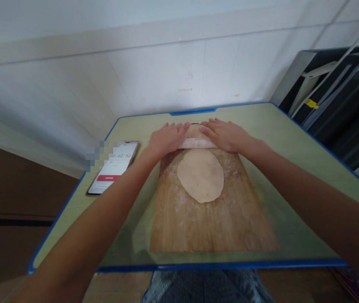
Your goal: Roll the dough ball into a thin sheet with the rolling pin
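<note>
A pale, floured rolling pin (197, 143) lies crosswise over a flat sheet of dough (200, 176) near the far end of a wooden board (211, 229). On the pin's left end rests the palm of my left hand (168, 138), its fingers stretched forward past it. My right hand (226, 134) lies palm down over the right end in the same way, fingers extended and thumb pointing inward. Part of the dough shows beyond the pin, between both hands. The pin's ends are hidden under my palms. Flour dusts the board around the dough.
Left of the board, a phone (116, 168) with a running timer lies on the pale green table (296, 168), which has a blue edge. A white wall (173, 71) stands behind. Dark flat items (350, 92) lean at the right. My left forearm passes close to the phone.
</note>
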Motion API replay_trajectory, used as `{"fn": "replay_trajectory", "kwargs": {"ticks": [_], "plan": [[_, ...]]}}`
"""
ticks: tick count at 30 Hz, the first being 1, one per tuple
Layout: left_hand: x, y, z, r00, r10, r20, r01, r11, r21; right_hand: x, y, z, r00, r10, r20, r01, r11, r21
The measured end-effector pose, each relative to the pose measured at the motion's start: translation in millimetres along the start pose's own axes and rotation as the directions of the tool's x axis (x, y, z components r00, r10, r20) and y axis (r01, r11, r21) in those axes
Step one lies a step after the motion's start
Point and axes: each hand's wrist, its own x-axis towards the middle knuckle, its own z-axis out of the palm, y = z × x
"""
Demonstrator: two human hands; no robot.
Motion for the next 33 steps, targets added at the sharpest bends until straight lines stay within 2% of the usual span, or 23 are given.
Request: {"fn": "replay_trajectory", "kwargs": {"ticks": [2, 7, 11, 14, 19, 21, 29, 33], "plan": [[-4, 0, 1, 0.999, 0.029, 0.012, -0.029, 1.000, -0.005, -8, -3, -2, 1.000, -0.026, -0.001, 0.026, 1.000, -0.011], [-41, 3, 1, 0.997, 0.067, -0.049, -0.067, 0.998, 0.003, -38, -14, -4, 0.994, -0.099, -0.042, 0.099, 0.995, -0.016], [-21, -3, 4, 0.999, 0.031, -0.020, -0.031, 1.000, -0.001, -17, -7, 1, 0.999, -0.027, -0.026, 0.027, 1.000, -0.006], [-3, -7, 6, 1.000, -0.014, -0.004, 0.014, 1.000, -0.006, -1, -1, 3, 1.000, -0.024, 0.007, 0.024, 1.000, 0.005], [-23, -1, 6, 0.998, 0.064, -0.029, -0.064, 0.998, -0.001, -16, -5, 1, 0.997, -0.071, -0.020, 0.071, 0.998, -0.002], [-31, 1, 6, 0.997, 0.060, -0.042, -0.060, 0.998, 0.000, -19, -6, 1, 0.997, -0.074, -0.027, 0.074, 0.997, -0.006], [7, -8, 7, 0.999, -0.035, 0.013, 0.036, 0.999, -0.022, 6, 3, 8, 1.000, -0.021, 0.017, 0.020, 1.000, 0.016], [-7, -4, 6, 1.000, 0.002, 0.013, -0.001, 1.000, -0.006, -7, -2, 3, 0.999, -0.036, 0.001, 0.036, 0.999, 0.015]]}}
